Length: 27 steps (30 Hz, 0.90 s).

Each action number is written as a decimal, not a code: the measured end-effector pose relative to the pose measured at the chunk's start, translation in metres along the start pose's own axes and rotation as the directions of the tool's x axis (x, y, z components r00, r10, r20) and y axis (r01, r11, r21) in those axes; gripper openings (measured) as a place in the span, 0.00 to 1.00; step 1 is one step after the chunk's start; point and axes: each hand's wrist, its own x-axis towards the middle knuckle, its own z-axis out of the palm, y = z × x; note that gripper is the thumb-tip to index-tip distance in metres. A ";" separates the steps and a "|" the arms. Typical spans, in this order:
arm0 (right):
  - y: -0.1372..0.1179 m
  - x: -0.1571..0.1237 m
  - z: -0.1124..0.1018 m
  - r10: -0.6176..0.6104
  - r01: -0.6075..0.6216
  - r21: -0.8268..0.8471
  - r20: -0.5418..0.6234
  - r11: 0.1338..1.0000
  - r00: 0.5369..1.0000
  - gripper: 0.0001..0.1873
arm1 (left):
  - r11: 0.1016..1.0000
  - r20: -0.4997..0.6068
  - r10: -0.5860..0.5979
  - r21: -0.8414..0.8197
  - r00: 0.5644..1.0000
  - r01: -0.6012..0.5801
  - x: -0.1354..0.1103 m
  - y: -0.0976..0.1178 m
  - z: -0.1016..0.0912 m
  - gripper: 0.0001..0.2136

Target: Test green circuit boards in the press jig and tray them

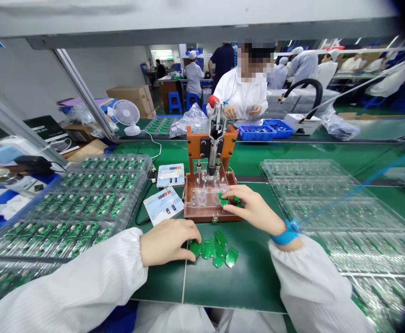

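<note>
My left hand (pixel 169 240) rests on the green mat, fingers curled over the edge of a small heap of green circuit boards (pixel 216 250). My right hand (pixel 252 208) reaches to the orange-framed test jig (pixel 207 185) and pinches a green circuit board (pixel 224 200) at the jig's clear plate. The jig's lever with a red knob (pixel 214 101) stands upright. A blue wrist strap (pixel 285 233) circles my right wrist.
A clear tray full of green boards (pixel 77 203) lies at the left, empty-looking clear trays (pixel 330 208) at the right. Two small meters (pixel 165 189) sit left of the jig. A person in white sits opposite, beside blue bins (pixel 263 129) and a small fan (pixel 127 115).
</note>
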 end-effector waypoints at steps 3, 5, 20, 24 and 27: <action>0.011 0.019 0.012 -0.036 0.036 -0.013 0.019 0.999 0.999 0.11 | 0.999 -0.096 -0.016 -0.044 0.995 0.012 0.000 -0.006 -0.011 0.13; 0.016 0.023 0.017 -0.049 0.049 -0.009 0.027 0.999 0.998 0.11 | 0.999 -0.171 -0.037 -0.045 0.985 0.030 0.003 -0.013 -0.018 0.13; 0.021 0.022 0.020 -0.121 0.120 0.021 0.046 0.993 0.992 0.09 | 0.984 -0.378 -0.154 0.023 0.913 0.175 0.064 -0.044 -0.022 0.13; 0.020 0.019 0.022 -0.124 0.123 0.044 0.027 0.991 0.992 0.10 | 0.988 -0.380 -0.117 0.047 0.918 0.145 0.059 -0.044 -0.019 0.14; 0.019 0.015 0.023 -0.114 0.115 0.059 -0.008 0.992 0.993 0.10 | 0.994 -0.405 -0.071 0.043 0.911 0.096 0.054 -0.045 -0.011 0.13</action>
